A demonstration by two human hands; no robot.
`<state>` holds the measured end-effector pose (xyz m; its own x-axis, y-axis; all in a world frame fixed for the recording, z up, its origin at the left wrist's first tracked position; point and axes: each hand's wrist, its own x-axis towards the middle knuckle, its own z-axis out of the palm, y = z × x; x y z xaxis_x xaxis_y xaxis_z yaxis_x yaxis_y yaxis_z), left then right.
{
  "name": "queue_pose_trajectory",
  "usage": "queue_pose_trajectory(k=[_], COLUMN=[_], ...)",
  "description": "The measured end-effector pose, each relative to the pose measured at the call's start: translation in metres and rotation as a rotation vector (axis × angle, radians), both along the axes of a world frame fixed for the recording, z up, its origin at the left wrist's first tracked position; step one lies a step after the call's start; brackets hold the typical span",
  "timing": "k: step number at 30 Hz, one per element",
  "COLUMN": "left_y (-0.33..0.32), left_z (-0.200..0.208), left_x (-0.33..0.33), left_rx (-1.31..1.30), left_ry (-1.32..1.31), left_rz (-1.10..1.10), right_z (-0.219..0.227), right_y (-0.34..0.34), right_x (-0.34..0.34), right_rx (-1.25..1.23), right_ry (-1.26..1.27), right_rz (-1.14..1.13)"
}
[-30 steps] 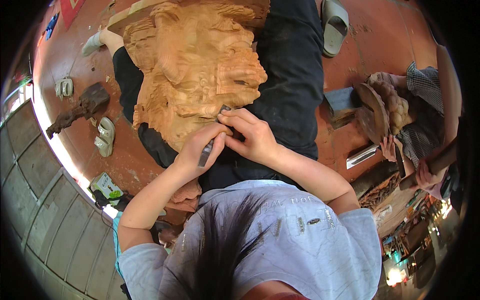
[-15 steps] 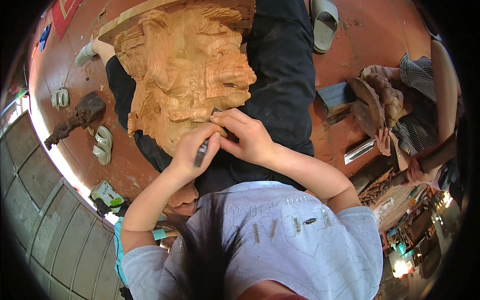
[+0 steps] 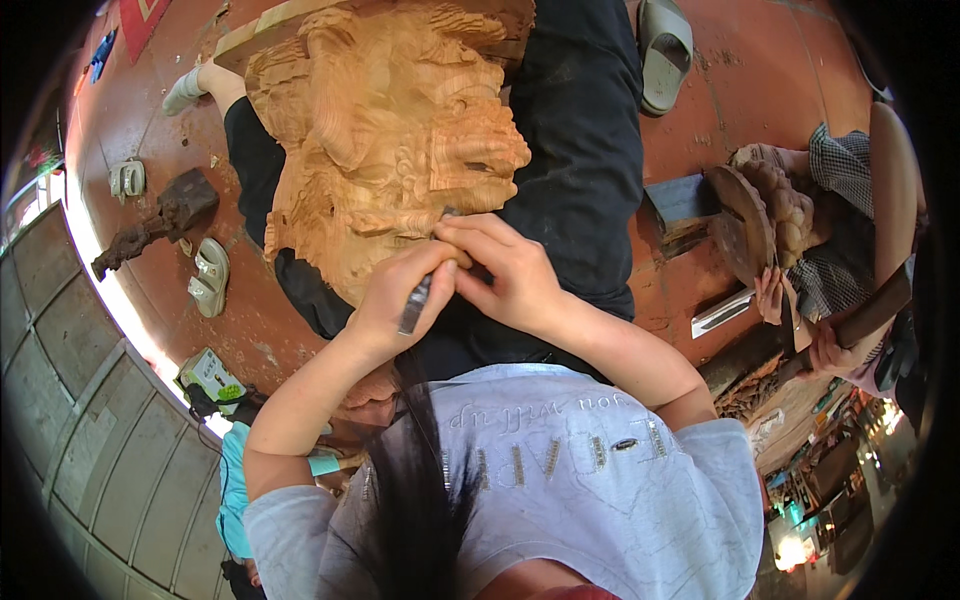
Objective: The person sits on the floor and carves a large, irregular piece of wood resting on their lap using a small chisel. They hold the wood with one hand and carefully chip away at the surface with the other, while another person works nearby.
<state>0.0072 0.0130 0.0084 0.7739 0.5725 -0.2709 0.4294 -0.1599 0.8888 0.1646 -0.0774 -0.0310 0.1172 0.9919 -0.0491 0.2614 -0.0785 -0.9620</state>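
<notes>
A large carved block of light orange-brown wood [image 3: 390,130] lies across my lap between my legs, its surface cut into ridges and folds. At its near edge my left hand [image 3: 398,285] is closed round a dark, slim carving chisel [image 3: 415,305], whose flat end sticks out below the fist. My right hand [image 3: 508,275] meets the left one, its fingers curled over the chisel close to the wood. The tip shows just past those fingers, at the carving's surface; whether it bites into the wood cannot be made out.
Slippers [image 3: 208,278] and a dark gnarled wood piece [image 3: 178,215] lie on the red tiled floor at left, near a box [image 3: 212,378]. Another slipper [image 3: 665,55] is at the upper right. A co-worker's hands [image 3: 768,295] are near a round-based carving [image 3: 742,225] at right.
The carving, my legs and the floor have shifted slightly right in view. Both hands keep their grip on the chisel, having moved a little to the right with it.
</notes>
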Motion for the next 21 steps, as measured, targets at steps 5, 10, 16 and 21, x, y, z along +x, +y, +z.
queue_pose_trajectory(k=[5,10,16,21], left_y=[0.001,0.001,0.002,0.005], left_z=[-0.014,-0.009,-0.008,-0.011], left_x=[-0.001,-0.016,0.006,-0.011], left_rx=[-0.047,-0.099,0.100,-0.042], left_ry=[-0.033,0.016,-0.022,0.105], left_rz=[-0.066,-0.049,-0.083,-0.082], right_z=[-0.006,-0.004,-0.005,-0.020], right_y=[-0.010,-0.008,-0.014,-0.024], right_x=[-0.005,-0.009,-0.006,-0.023], right_rx=[0.035,-0.042,0.093,0.027], right_ry=[-0.113,-0.101,-0.088,-0.043], right_rz=[-0.022,0.092,-0.009,0.035])
